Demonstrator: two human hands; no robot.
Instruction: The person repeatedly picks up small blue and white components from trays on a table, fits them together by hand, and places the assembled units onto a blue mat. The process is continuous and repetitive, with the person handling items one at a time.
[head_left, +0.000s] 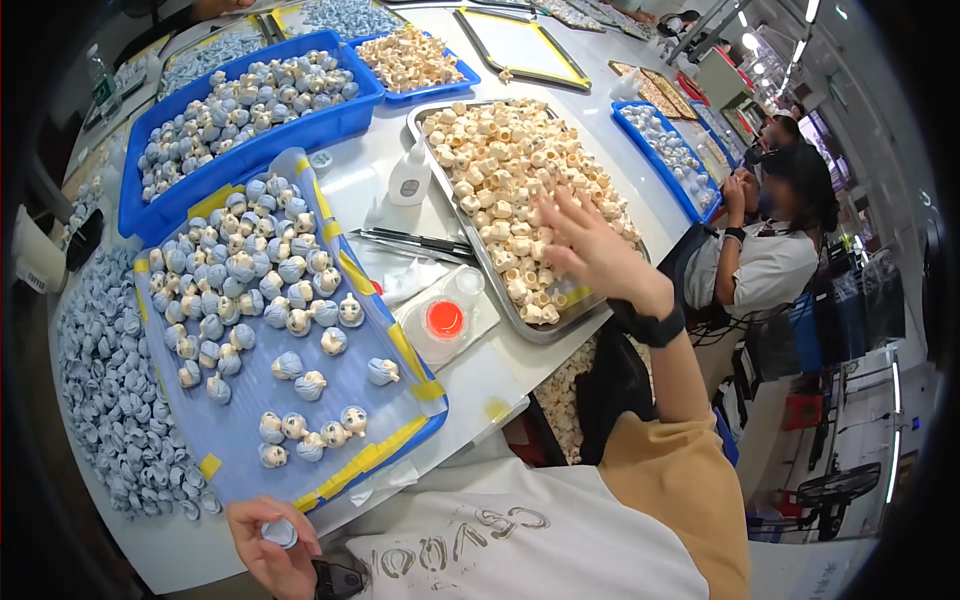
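Near the lower left table edge, my left hand [250,540] has its fingers curled round a small pale blue hollow piece [280,533], its opening facing up. My right hand [610,260] reaches over a metal tray [545,334] heaped with cream hollow doll-head parts [520,180]. Its fingers are spread and nothing shows in them. Whether the fingertips touch the parts, I cannot tell. Between the hands, a blue-lined tray [235,420] edged with yellow tape holds many small doll heads with blue hair [240,265]. Several heads with painted faces [335,433] sit grouped at its near end.
Loose blue hair pieces [120,400] are piled at left. Behind stand a blue bin [150,215] of heads and a smaller blue tray [430,92] of cream parts. A white bottle [408,178], thin tools [415,240] and an orange-red pot [444,320] lie between trays. A co-worker [770,255] sits right.
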